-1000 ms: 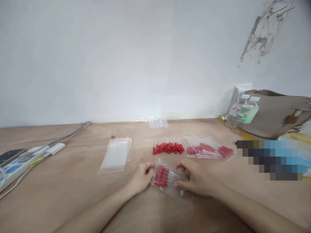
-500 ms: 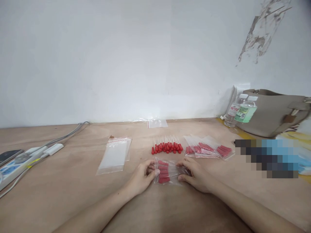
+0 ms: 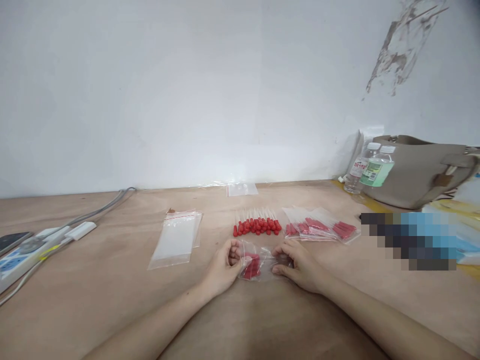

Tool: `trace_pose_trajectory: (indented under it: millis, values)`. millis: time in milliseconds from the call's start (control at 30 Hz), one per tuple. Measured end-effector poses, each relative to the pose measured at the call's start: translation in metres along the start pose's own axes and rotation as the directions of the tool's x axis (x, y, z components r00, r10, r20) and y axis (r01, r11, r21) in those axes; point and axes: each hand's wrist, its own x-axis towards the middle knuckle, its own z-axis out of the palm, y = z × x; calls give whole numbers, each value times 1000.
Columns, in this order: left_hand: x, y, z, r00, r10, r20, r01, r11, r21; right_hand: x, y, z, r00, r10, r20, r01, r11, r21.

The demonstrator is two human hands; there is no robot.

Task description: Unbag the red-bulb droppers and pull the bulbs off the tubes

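Half-curled, our left hand (image 3: 225, 265) and right hand (image 3: 303, 267) hold the bag (image 3: 266, 258) away from the table's (image 3: 93, 295) back edge; its red tips (image 3: 252, 266) now bunch closer.

Left of the dropper row (image 3: 257, 226), we have bare tabletop (image 3: 217, 220) where a hand could pass, as far as the stack of flat bags (image 3: 176, 239). Behind the row we could slip through, with only a lone flat bag (image 3: 242, 189) lying low there. Just right of it, filled bags (image 3: 318, 227) block us at table level; well beyond stand tall bottles (image 3: 378, 169) and a handbag (image 3: 420, 172). In front of it, our left hand (image 3: 224, 266), right hand (image 3: 302, 266) and the clear bag (image 3: 267, 260) between them bar the way.
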Motion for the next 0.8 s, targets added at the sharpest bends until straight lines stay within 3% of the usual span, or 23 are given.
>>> trace_pose_trajectory:
  millis: [200, 400, 600, 700, 800]
  values:
    - [-5, 6, -4, 978, 40, 203, -81, 977, 198, 1, 1, 2, 1000, -22, -13, 22, 999, 27]
    - [-11, 24, -5, 953, 226, 204, -294, 859, 420, 1, -1, 0, 1000, -27, 6, 27, 1000, 14]
    - [-13, 25, -9, 911, 270, 311, -395, 785, 477, 0, -1, 0, 999, -43, 14, 43, 999, 22]
    - [-12, 23, -12, 869, 302, 391, -469, 752, 463, 0, -1, 1, 998, -55, 16, 55, 998, 34]
    - [-11, 21, -13, 855, 315, 412, -486, 762, 427, 1, 0, 1, 998, -65, 19, 64, 997, 40]
